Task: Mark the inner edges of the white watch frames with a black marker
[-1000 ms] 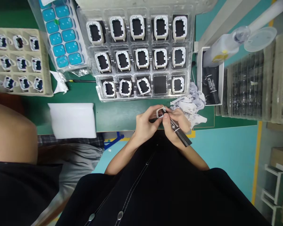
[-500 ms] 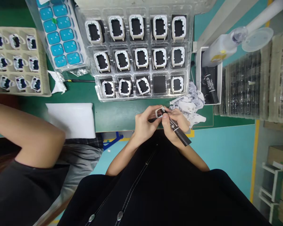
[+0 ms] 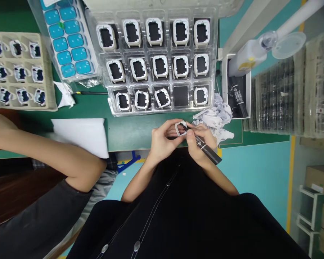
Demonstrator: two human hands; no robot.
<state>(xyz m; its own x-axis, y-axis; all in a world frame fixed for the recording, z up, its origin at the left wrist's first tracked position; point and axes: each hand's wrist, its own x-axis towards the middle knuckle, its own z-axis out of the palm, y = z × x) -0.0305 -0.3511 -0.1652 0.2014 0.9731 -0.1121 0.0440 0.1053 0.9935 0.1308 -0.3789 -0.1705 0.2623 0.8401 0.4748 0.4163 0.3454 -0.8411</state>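
My left hand (image 3: 163, 141) grips a small white frame (image 3: 177, 128) by its edge, between thumb and fingers, over the front edge of the green table. In my right hand (image 3: 198, 144) is a black marker pen (image 3: 209, 153), its tip end pointing up and left into the frame's opening. The exact contact of the tip is too small to make out. Beyond my hands lies a clear plastic tray (image 3: 140, 112) with rows of similar white frames; one pocket (image 3: 181, 95) in its front row has no frame.
Crumpled white cloths (image 3: 214, 117) lie right of my hands, beside a white box (image 3: 250, 97) holding black markers. A bottle (image 3: 247, 57) leans there. Left are a blue-piece tray (image 3: 61, 44), a beige tray (image 3: 52, 86), a white sheet (image 3: 81, 133) and a co-worker's arm (image 3: 48, 151).
The frame is turned so its opening shows more, and my left hand has shifted slightly left. The co-worker's elbow has moved right, towards me.
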